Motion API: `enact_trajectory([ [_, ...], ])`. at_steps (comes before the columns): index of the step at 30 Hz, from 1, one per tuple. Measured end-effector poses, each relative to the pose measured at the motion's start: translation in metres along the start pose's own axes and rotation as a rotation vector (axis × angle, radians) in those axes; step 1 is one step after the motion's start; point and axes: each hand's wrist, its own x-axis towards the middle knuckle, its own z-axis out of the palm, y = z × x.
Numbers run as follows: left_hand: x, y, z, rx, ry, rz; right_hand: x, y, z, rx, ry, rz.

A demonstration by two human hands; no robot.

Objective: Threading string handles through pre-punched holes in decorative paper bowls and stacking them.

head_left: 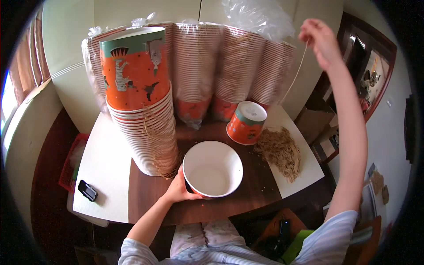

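Note:
My left hand [177,189] grips the lower left side of an open paper bucket [213,170], white inside, standing on the table in front of me. My right hand [321,42] is raised high at the far right, its fingers pinched on the upper end of a thin pale cord [297,73] that hangs down to the left. A tangled pile of tan cords [282,152] lies on the right part of the table. Just left of it, an orange and green paper bucket [247,124] sits upside down.
At the left rises a tall nested stack of orange paper buckets [143,132], with tan cords [161,145] draped down its side. Several plastic-wrapped bucket stacks [196,66] line the back. A small black object [88,191] lies on the table's left part. Beyond that edge sits a red basket [70,165].

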Motion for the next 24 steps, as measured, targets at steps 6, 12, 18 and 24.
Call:
enact_trajectory([
  [6,0.013,0.029,-0.005,-0.067,0.133,0.021,-0.106,0.037,0.085,-0.101,-0.557,0.167],
  [12,0.004,0.013,-0.001,0.183,0.096,-0.174,-0.237,0.042,0.138,-0.164,-0.719,-0.021],
  [18,-0.009,-0.011,0.006,0.529,0.281,0.223,-0.331,0.062,0.183,-0.045,-0.563,0.096],
  [24,-0.001,0.004,0.009,0.626,0.094,0.033,-0.373,0.094,0.206,0.064,-0.319,0.162],
])
